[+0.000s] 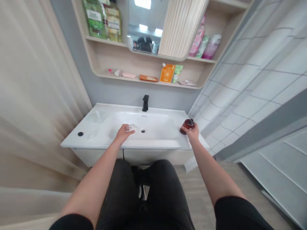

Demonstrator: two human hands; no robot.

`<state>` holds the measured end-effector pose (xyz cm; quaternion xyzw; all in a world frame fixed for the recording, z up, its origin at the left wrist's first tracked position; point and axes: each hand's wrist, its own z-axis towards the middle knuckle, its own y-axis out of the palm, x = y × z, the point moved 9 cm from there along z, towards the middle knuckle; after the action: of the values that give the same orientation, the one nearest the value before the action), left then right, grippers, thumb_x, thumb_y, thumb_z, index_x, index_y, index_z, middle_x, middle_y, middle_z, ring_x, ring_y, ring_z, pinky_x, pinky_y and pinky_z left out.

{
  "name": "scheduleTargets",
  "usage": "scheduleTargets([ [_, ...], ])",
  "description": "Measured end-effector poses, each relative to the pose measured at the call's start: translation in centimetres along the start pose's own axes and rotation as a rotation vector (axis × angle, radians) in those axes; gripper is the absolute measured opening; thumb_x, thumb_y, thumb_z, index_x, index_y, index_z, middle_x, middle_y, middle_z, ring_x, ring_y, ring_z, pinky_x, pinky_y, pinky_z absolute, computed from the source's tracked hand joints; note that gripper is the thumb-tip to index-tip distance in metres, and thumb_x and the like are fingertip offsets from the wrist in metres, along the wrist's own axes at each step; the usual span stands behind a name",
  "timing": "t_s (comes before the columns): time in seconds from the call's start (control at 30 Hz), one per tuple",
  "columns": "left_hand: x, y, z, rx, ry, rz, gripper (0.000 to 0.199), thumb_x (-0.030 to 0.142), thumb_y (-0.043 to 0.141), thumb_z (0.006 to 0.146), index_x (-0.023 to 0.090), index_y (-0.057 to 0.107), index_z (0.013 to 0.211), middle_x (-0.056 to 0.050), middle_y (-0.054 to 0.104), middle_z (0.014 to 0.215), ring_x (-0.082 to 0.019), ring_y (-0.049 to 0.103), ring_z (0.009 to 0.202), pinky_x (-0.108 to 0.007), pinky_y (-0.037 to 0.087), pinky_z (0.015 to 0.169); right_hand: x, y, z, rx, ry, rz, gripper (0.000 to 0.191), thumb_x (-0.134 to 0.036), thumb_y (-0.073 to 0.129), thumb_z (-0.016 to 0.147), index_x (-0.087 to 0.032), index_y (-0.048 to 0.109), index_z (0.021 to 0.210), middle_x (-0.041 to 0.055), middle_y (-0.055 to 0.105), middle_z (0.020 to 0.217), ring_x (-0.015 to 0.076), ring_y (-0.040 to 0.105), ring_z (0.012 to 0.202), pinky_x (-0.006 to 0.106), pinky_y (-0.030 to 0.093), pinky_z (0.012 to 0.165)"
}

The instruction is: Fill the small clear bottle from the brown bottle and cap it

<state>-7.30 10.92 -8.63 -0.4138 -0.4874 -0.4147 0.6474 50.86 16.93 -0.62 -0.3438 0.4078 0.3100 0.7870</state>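
Over the left part of the white sink basin, my left hand grips a small clear cup. My right hand is wrapped round a dark amber bottle at the right end of the counter. The bottle's narrow dark neck points up and away from me; whether its base rests on the counter I cannot tell. A small round black cap lies on the counter's left side, beside a faint clear object too pale to name.
A black faucet stands behind the basin, above the drain. The wall shelf holds an orange pouch, a green tube and several bottles and packs. A beige curtain hangs left, a white checked one right.
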Motion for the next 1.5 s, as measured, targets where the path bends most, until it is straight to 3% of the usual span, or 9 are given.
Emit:
scheduleTargets([
  [0.47,0.9,0.1,-0.5,-0.012,-0.061,-0.024,0.071,0.052,0.097,0.058,0.023,0.063,0.113,-0.003,0.074,0.104,-0.026,0.071,0.102,-0.043,0.053,0.101,4.6,-1.2,2.4,0.015,0.105,-0.036,0.087,-0.062,0.093,0.051,-0.02,0.063,0.122,0.0094,0.072,0.112,0.0263,0.062,0.094,0.048,0.053,0.095],
  [0.63,1.1,0.2,-0.8,-0.012,-0.037,0.008,0.071,0.053,0.095,0.062,0.024,0.062,0.118,-0.004,0.073,0.109,-0.024,0.071,0.103,-0.04,0.054,0.099,2.1,-3.4,0.7,0.134,-0.005,-0.014,0.102,-0.064,0.093,0.06,-0.019,0.054,0.142,0.0174,0.066,0.135,0.0336,0.064,0.121,0.052,0.05,0.11],
  [0.73,1.7,0.2,-1.0,0.001,-0.032,0.013,0.067,0.051,0.095,0.065,0.025,0.063,0.117,-0.007,0.072,0.116,-0.024,0.07,0.106,-0.04,0.055,0.098,-1.1,-4.5,-3.2,0.292,-0.123,-0.029,0.075,-0.067,0.077,0.083,-0.021,0.058,0.139,0.0156,0.067,0.133,0.0338,0.064,0.125,0.055,0.051,0.111],
  [0.8,2.5,-0.1,-1.0,0.021,0.005,0.044,0.062,0.05,0.096,0.066,0.024,0.067,0.115,-0.008,0.07,0.119,-0.025,0.068,0.109,-0.041,0.053,0.102,-3.5,-1.4,-6.0,0.121,-0.18,-0.007,0.053,-0.063,0.071,0.092,-0.023,0.066,0.124,0.0123,0.072,0.12,0.0314,0.07,0.111,0.052,0.057,0.101],
  [0.9,3.5,0.0,-1.2,0.002,0.064,0.115,0.054,0.048,0.096,0.07,0.023,0.072,0.111,-0.008,0.069,0.112,-0.027,0.066,0.11,-0.042,0.05,0.106,-7.9,7.8,-11.6,-0.413,-0.268,0.049,0.041,-0.056,0.079,0.088,-0.025,0.074,0.114,0.011,0.077,0.112,0.0312,0.073,0.101,0.05,0.061,0.09],
  [1.0,4.0,0.6,-1.6,-0.076,0.082,0.101,0.054,0.048,0.093,0.073,0.023,0.074,0.117,-0.008,0.069,0.113,-0.028,0.066,0.109,-0.04,0.052,0.097,-11.3,16.2,-16.8,-0.751,-0.236,0.145,0.067,-0.053,0.09,0.079,-0.029,0.07,0.138,0.0119,0.076,0.127,0.0341,0.072,0.115,0.05,0.062,0.09],
  [1.13,4.6,1.6,-2.3,-0.179,0.102,0.089,0.064,0.048,0.092,0.073,0.023,0.073,0.129,-0.01,0.071,0.122,-0.026,0.064,0.105,-0.037,0.052,0.086,-13.6,23.7,-20.5,-0.972,-0.088,0.293,0.105,-0.049,0.1,0.064,-0.035,0.055,0.158,0.0134,0.064,0.151,0.0335,0.07,0.123,0.049,0.064,0.093],
  [1.27,4.8,2.5,-2.7,-0.268,0.11,0.111,0.07,0.046,0.093,0.07,0.024,0.071,0.133,-0.01,0.071,0.125,-0.025,0.065,0.101,-0.037,0.053,0.085,-14.2,26.4,-21.7,-1.042,-0.084,0.371,0.093,-0.048,0.098,0.066,-0.031,0.06,0.149,0.0095,0.073,0.133,0.0279,0.074,0.11,0.049,0.062,0.1],
  [1.5,5.3,3.2,-2.9,-0.29,0.138,0.066,0.074,0.042,0.089,0.074,0.026,0.068,0.142,-0.013,0.069,0.14,-0.024,0.067,0.104,-0.037,0.054,0.083,-12.5,25.6,-20.6,-0.918,-0.025,0.367,0.064,-0.046,0.097,0.062,-0.028,0.064,0.115,0.0052,0.075,0.116,0.0296,0.071,0.112,0.044,0.062,0.089],
])
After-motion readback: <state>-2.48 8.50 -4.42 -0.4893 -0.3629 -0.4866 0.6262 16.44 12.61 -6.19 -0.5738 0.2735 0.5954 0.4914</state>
